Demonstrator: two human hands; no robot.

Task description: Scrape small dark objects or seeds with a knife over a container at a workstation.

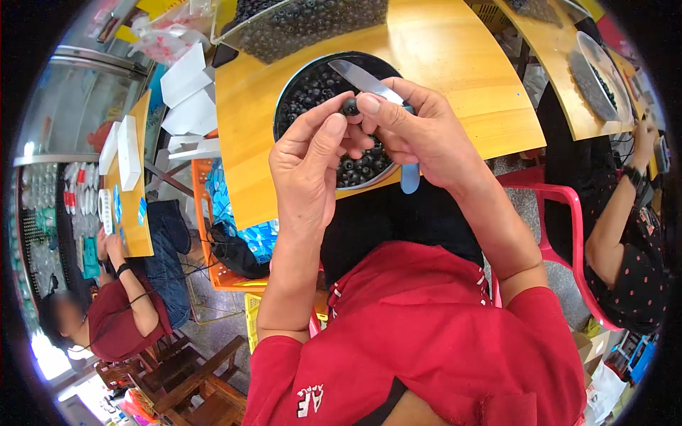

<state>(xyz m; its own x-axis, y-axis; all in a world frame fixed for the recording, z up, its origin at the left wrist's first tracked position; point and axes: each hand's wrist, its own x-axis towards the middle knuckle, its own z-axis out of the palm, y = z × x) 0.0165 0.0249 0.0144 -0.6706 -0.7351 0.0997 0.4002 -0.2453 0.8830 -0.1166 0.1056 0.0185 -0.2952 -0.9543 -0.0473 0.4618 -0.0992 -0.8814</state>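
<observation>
A small, dark, round bead (350, 107) sits between the fingertips of both hands, above a round bowl (278, 106). My left hand (307, 157) pinches it with closed fingers. My right hand (433, 131) is closed around a knife, its thumb tip beside the bead. The knife's shiny blade (361, 78) points up and left over the bowl. Its blue handle (410, 177) sticks out below the right hand's fingers. Many similar dark beads (312, 91) lie in the bowl; my hands hide part of them.
The bowl stands on a yellow wooden table (469, 78). At its far edge is a clear bin (312, 32) of dark beads. An orange crate (202, 213) with blue packets (263, 240) is at left. Co-workers sit left and right, a pink chair (579, 248) at right.
</observation>
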